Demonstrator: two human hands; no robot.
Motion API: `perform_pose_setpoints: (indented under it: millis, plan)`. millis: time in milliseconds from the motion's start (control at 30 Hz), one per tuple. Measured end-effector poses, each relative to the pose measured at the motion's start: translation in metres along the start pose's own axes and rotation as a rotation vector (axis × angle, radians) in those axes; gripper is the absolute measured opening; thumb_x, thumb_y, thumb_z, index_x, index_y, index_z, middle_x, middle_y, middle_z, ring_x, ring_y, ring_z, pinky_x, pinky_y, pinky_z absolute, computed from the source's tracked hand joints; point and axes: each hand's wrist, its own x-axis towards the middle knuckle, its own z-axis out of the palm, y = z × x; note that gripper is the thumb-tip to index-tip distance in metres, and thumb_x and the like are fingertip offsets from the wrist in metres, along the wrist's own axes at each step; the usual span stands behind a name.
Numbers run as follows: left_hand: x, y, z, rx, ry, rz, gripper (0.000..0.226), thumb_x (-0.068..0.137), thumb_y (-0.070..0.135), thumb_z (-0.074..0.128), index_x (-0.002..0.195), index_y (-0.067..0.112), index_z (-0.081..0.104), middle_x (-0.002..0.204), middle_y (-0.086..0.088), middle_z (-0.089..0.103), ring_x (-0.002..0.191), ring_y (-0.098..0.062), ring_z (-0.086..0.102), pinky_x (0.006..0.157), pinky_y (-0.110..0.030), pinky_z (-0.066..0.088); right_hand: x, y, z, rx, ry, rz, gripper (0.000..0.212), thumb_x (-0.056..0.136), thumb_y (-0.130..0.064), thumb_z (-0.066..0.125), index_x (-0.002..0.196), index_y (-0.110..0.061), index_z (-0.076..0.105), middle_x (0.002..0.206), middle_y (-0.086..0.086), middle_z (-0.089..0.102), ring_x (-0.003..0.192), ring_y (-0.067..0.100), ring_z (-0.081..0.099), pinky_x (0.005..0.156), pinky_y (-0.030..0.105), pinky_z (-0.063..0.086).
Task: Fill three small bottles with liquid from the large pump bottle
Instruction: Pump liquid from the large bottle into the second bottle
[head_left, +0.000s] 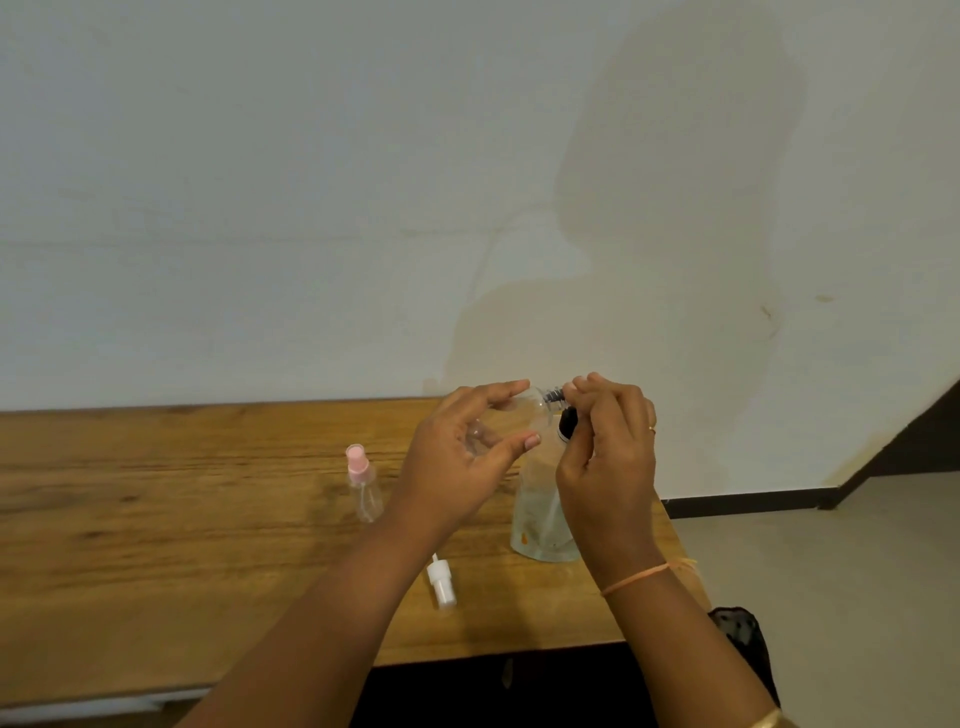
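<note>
Two bare forearms reach up from the bottom edge over a wooden table (156, 519). The left hand (462, 457) grips a small clear plastic bottle (483, 439), tilted, between curled fingers and thumb. The right hand (610, 457) pinches the pump top of the large clear pump bottle (537, 514), which stands upright on the table. Left of it stands a small clear bottle with a pink spray cap (364, 486). A white spray cap (441, 584) lies nearer.
</note>
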Motion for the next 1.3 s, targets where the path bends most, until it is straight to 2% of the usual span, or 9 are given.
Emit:
perform_pose_setpoints:
  millis: [100, 300, 400, 500, 733, 867, 967, 1133, 1300]
  plan:
    - [-0.001, 0.002, 0.0, 0.002, 0.009, 0.013, 0.045, 0.072, 0.036, 0.074, 0.112, 0.045, 0.056, 0.107, 0.012, 0.062, 0.085, -0.002, 0.062, 0.078, -0.009, 0.046, 0.0, -0.005, -0.003, 0.015, 0.016, 0.012, 0.023, 0.079, 0.012, 0.051, 0.094, 0.002, 0.065, 0.095, 0.014, 0.061, 0.1, 0.026, 0.057, 0.095, 0.002, 0.025]
    - [0.0, 0.005, -0.002, 0.003, 0.038, 0.086, 0.047, 0.07, 0.047, 0.071, 0.115, 0.044, 0.056, 0.108, 0.011, 0.062, 0.094, -0.003, 0.06, 0.081, -0.017, 0.05, 0.008, -0.007, -0.012, 0.013, 0.008, -0.04, 0.021, 0.08, 0.01, 0.053, 0.093, 0.0, 0.065, 0.095, 0.01, 0.06, 0.101, 0.006, 0.047, 0.092, 0.003, 0.032]
    - [0.001, 0.005, -0.002, 0.013, 0.046, 0.088, 0.046, 0.071, 0.04, 0.073, 0.114, 0.043, 0.056, 0.108, 0.011, 0.062, 0.093, -0.001, 0.06, 0.082, -0.015, 0.049, 0.012, -0.006, -0.014, -0.025, -0.024, -0.054, 0.02, 0.079, 0.01, 0.057, 0.092, -0.001, 0.066, 0.094, 0.01, 0.063, 0.098, 0.017, 0.054, 0.088, 0.003, 0.031]
    - [0.001, 0.007, -0.002, 0.015, 0.041, 0.082, 0.047, 0.071, 0.04, 0.075, 0.115, 0.042, 0.056, 0.109, 0.011, 0.062, 0.094, -0.002, 0.06, 0.082, -0.012, 0.048, 0.014, -0.006, -0.014, -0.078, -0.022, -0.077, 0.019, 0.078, 0.005, 0.055, 0.091, -0.002, 0.067, 0.092, 0.01, 0.064, 0.096, 0.026, 0.057, 0.085, 0.012, 0.032]
    - [0.0, 0.005, -0.004, 0.032, 0.042, 0.078, 0.047, 0.072, 0.04, 0.073, 0.114, 0.045, 0.055, 0.109, 0.013, 0.061, 0.091, -0.003, 0.062, 0.08, -0.02, 0.052, 0.012, -0.008, -0.012, -0.073, -0.004, -0.077, 0.019, 0.077, 0.004, 0.054, 0.09, -0.002, 0.067, 0.087, 0.008, 0.063, 0.086, 0.023, 0.055, 0.078, 0.015, 0.033]
    - [0.0, 0.004, -0.004, 0.033, 0.019, 0.042, 0.047, 0.072, 0.031, 0.076, 0.111, 0.047, 0.055, 0.106, 0.013, 0.06, 0.078, -0.004, 0.062, 0.076, -0.017, 0.05, 0.005, 0.0, -0.002, -0.051, 0.032, -0.089, 0.02, 0.081, -0.003, 0.047, 0.088, -0.002, 0.066, 0.085, 0.009, 0.062, 0.087, 0.021, 0.052, 0.077, 0.021, 0.037]
    - [0.001, 0.003, -0.003, 0.053, 0.017, 0.025, 0.048, 0.073, 0.027, 0.077, 0.111, 0.046, 0.055, 0.106, 0.014, 0.061, 0.082, -0.002, 0.061, 0.076, -0.013, 0.049, 0.006, 0.003, 0.001, -0.042, 0.032, -0.095, 0.021, 0.08, -0.004, 0.046, 0.087, -0.002, 0.065, 0.085, 0.009, 0.061, 0.089, 0.016, 0.046, 0.075, 0.026, 0.04]
    - [-0.003, 0.002, -0.001, 0.042, 0.035, 0.046, 0.048, 0.072, 0.03, 0.078, 0.113, 0.043, 0.056, 0.106, 0.014, 0.061, 0.079, -0.004, 0.063, 0.076, -0.011, 0.048, 0.003, -0.003, -0.002, -0.037, 0.044, -0.063, 0.021, 0.079, -0.002, 0.045, 0.088, -0.004, 0.063, 0.086, 0.008, 0.059, 0.087, 0.017, 0.048, 0.076, 0.017, 0.032]
    - [-0.003, 0.002, 0.0, 0.058, 0.071, 0.108, 0.047, 0.071, 0.05, 0.067, 0.116, 0.044, 0.054, 0.109, 0.014, 0.061, 0.09, -0.004, 0.062, 0.079, -0.018, 0.052, 0.013, -0.008, -0.009, -0.028, 0.022, -0.076, 0.022, 0.079, -0.004, 0.043, 0.086, -0.002, 0.063, 0.085, 0.01, 0.06, 0.081, 0.026, 0.055, 0.081, 0.011, 0.026]
